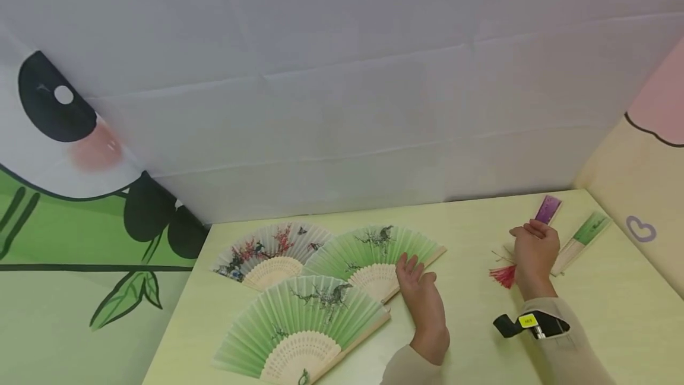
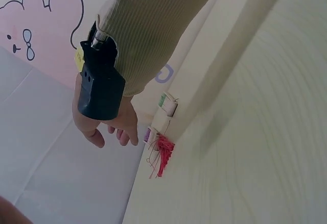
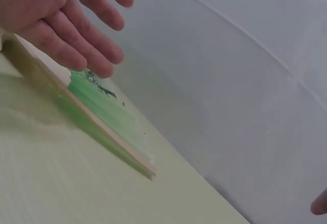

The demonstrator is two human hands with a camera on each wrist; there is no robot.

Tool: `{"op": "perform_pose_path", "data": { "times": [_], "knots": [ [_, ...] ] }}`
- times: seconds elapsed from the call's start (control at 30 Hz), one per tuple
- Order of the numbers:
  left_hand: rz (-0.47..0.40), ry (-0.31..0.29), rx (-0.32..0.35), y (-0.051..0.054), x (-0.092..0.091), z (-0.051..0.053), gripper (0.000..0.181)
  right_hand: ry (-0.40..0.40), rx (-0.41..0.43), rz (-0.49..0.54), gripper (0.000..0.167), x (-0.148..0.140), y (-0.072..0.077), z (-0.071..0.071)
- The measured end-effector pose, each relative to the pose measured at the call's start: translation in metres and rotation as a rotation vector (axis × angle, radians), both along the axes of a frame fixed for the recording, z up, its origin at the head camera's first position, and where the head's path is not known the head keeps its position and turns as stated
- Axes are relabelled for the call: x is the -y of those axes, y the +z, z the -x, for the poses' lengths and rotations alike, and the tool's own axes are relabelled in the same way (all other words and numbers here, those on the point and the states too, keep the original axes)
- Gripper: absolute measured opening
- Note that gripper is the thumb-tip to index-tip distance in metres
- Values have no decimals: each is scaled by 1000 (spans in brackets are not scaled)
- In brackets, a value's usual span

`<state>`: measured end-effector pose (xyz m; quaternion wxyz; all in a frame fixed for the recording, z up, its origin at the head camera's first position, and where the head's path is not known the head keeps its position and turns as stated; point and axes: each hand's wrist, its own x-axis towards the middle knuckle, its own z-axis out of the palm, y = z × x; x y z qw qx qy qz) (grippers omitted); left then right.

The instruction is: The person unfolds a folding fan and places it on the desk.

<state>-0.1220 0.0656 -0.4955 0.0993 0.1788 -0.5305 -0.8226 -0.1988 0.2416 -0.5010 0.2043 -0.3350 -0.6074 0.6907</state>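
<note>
The tabletop [image 1: 470, 337] looks smooth, with wood-like grain. On it, the fans [image 1: 301, 325] have thin, pleated, cloth-like leaves and wooden-looking ribs; the tassel [image 1: 503, 276] is fine thread. Behind it, the wall covering [image 1: 342, 106] seems matt, creased; above it, the sleeve [image 2: 158, 25] is ribbed cloth.

Left sleeve [image 1: 410, 368] is beige; right sleeve [image 2: 158, 27], beige and ribbed, carries a black cuff housing [image 2: 101, 94], yellow label [image 1: 526, 321] and metallic screw [image 2: 100, 36].

Pale yellow-green table [image 1: 472, 308], creased whitish backdrop [image 1: 342, 100] behind, cartoon-printed panel [image 1: 69, 230] at left, heart-marked panel [image 1: 641, 186] at right
</note>
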Motion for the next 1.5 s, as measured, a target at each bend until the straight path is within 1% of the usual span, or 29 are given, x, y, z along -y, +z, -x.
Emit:
{"op": "perform_pose_path", "data": {
  "times": [0.07,0.13,0.27,0.33,0.57,0.7,0.83,0.97,1.13,1.27,1.33,1.5],
  "knots": [
    [6,-5,6,-1,-4,1,72,-7,3,-46,30,-4,-3,2],
    [17,-5,13,-2,-7,2,70,-6,26,-125,34,-8,-7,4],
    [27,-15,23,-5,-11,3,69,17,96,-283,51,-18,-15,9],
    [27,-24,23,-6,-12,3,69,44,126,-328,58,-24,-18,11],
    [22,-52,19,-7,-19,8,67,117,193,-364,65,-39,-20,13],
    [24,-55,21,-6,-26,10,66,150,240,-412,69,-46,-28,19],
    [28,-63,21,-7,-33,14,62,169,280,-478,72,-51,-36,25],
    [41,-91,30,-6,-38,16,58,167,293,-537,72,-50,-39,29],
    [54,-149,37,-4,-44,18,55,149,281,-540,71,-50,-41,31],
    [89,-198,34,-3,-46,19,53,147,245,-512,70,-51,-42,26],
    [112,-225,37,-4,-47,21,51,157,237,-500,69,-51,-42,22],
    [144,-297,58,-6,-48,26,45,223,267,-490,65,-44,-40,12]
  ]
}}
